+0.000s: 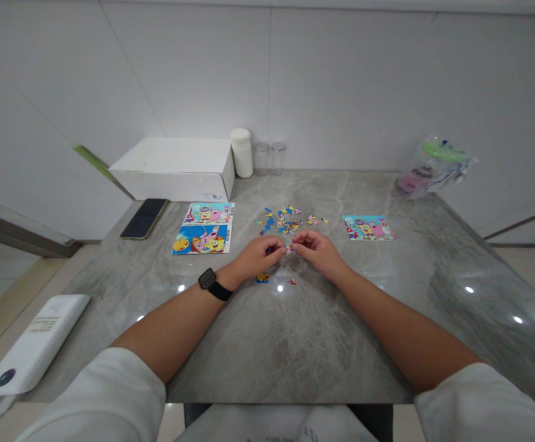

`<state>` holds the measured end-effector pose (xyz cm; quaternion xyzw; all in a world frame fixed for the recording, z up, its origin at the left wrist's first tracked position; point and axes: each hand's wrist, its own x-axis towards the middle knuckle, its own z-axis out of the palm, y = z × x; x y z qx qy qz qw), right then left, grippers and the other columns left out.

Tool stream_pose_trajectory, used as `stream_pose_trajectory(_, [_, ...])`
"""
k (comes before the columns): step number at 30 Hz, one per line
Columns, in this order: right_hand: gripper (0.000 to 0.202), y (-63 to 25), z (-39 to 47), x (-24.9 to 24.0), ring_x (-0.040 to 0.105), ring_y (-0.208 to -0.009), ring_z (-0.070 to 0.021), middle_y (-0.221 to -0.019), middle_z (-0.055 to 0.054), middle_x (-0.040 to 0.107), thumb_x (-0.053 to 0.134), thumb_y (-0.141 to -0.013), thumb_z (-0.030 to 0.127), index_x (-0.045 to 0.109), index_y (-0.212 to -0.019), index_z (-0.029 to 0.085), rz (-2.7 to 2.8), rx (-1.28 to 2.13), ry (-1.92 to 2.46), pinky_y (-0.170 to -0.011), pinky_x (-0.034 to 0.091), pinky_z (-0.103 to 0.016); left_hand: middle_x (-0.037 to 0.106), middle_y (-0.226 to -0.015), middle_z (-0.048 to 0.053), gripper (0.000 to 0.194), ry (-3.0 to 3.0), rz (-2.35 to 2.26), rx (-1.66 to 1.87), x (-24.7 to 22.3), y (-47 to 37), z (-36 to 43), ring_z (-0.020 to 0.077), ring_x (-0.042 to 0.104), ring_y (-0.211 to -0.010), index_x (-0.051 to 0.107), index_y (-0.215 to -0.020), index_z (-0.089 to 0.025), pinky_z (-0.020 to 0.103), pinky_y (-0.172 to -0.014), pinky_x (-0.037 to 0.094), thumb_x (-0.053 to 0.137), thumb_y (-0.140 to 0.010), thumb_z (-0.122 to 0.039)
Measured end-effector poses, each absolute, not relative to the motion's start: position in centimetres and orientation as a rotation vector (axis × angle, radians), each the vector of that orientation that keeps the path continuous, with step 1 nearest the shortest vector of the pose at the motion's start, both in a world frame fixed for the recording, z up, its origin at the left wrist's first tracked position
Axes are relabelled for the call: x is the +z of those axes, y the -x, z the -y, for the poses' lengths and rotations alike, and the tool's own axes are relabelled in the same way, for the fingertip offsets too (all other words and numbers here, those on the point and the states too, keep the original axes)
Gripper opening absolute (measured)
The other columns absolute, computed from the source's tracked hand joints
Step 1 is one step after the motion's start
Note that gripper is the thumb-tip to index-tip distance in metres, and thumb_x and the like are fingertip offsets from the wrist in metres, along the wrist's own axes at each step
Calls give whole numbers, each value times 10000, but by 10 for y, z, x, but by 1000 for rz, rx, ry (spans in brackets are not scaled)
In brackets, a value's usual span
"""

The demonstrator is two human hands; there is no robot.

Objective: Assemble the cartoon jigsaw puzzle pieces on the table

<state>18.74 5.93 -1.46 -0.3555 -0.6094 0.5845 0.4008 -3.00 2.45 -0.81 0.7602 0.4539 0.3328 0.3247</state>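
My left hand (262, 253), with a black watch on its wrist, and my right hand (314, 247) meet above the grey table. Between their pinched fingertips is a small colourful jigsaw puzzle piece (288, 249); both hands seem to grip it. Just beyond them lies a loose scatter of puzzle pieces (290, 210), blue, yellow and pink. A joined yellow and blue bit (262, 278) shows partly below my left hand. Closer to me lies one more piece (292, 282). An assembled-looking cartoon picture (369, 228) rests to the right, and a printed picture sheet (203, 238) to the left.
On the left are a phone (145, 218) and a white power bank (37, 344) with a cable. Along the back stand a white box (175, 166), a white bottle (242, 153) and two clear jars (269, 159). A plastic-wrapped cup (433, 166) is at back right.
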Motion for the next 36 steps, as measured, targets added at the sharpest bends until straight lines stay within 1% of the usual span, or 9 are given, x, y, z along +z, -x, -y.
stream_pose_trajectory(4, [361,-187,-61,-15,643,-764,-167,-826,-1,707,881,-730,475,676,-907,237,1530,1490,902,-727,501,-302,688,-799,17,325,-2017,-1175,879,-8,32,-25,158,608,-754,683,-859,-177,279,-723,455,536,-1010,-425])
stream_pose_trajectory(8, [367,-187,-62,-16,642,-749,-166,-809,4,709,886,-717,472,673,-904,239,1531,1486,908,-720,499,-302,702,-833,31,444,-2019,-1140,881,-8,34,-27,175,636,-816,677,-862,-182,302,-787,478,388,-1076,-442])
stream_pose_trajectory(10, [372,-187,-62,-16,642,-743,-164,-800,8,706,888,-711,472,672,-905,239,1529,1489,910,-718,499,-300,694,-821,28,431,-2013,-1141,868,-7,34,-26,172,626,-800,677,-864,-180,297,-768,473,415,-1066,-457])
stream_pose_trajectory(12, [373,-187,-61,-16,643,-741,-163,-800,9,707,886,-712,472,674,-911,238,1534,1495,914,-714,499,-299,678,-797,18,382,-2011,-1151,853,-6,33,-24,160,598,-752,681,-869,-177,281,-716,452,497,-1030,-472])
stream_pose_trajectory(15, [359,-188,-60,-17,644,-737,-163,-801,7,710,874,-724,471,679,-913,235,1552,1503,923,-705,498,-297,653,-764,4,339,-2006,-1170,843,-4,31,-22,140,556,-701,679,-851,-173,266,-673,417,558,-994,-455])
stream_pose_trajectory(19, [320,-189,-62,-17,642,-736,-166,-832,-4,734,795,-803,498,695,-965,241,1551,1466,954,-709,517,-307,625,-735,-8,342,-1977,-1201,859,-4,30,-23,135,540,-699,655,-816,-170,265,-672,399,540,-1000,-434])
stream_pose_trajectory(24, [299,-192,-66,-19,628,-729,-165,-834,-3,723,710,-872,511,699,-1008,245,1527,1322,998,-712,523,-309,614,-731,-12,376,-1940,-1209,888,-5,32,-25,140,544,-711,645,-809,-170,264,-684,415,539,-1006,-472])
stream_pose_trajectory(31, [306,-187,-56,-21,674,-835,-190,-898,-13,735,756,-851,510,712,-1010,253,1682,1331,919,-793,535,-332,652,-755,3,382,-2002,-1166,827,-5,33,-23,151,576,-731,670,-831,-176,271,-710,438,517,-1016,-473])
stream_pose_trajectory(36, [295,-187,-55,-22,679,-820,-186,-874,-10,736,768,-851,488,714,-1016,249,1733,1328,916,-783,528,-329,666,-772,8,370,-2026,-1128,806,-5,33,-24,158,594,-759,682,-854,-182,270,-721,439,504,-1026,-457])
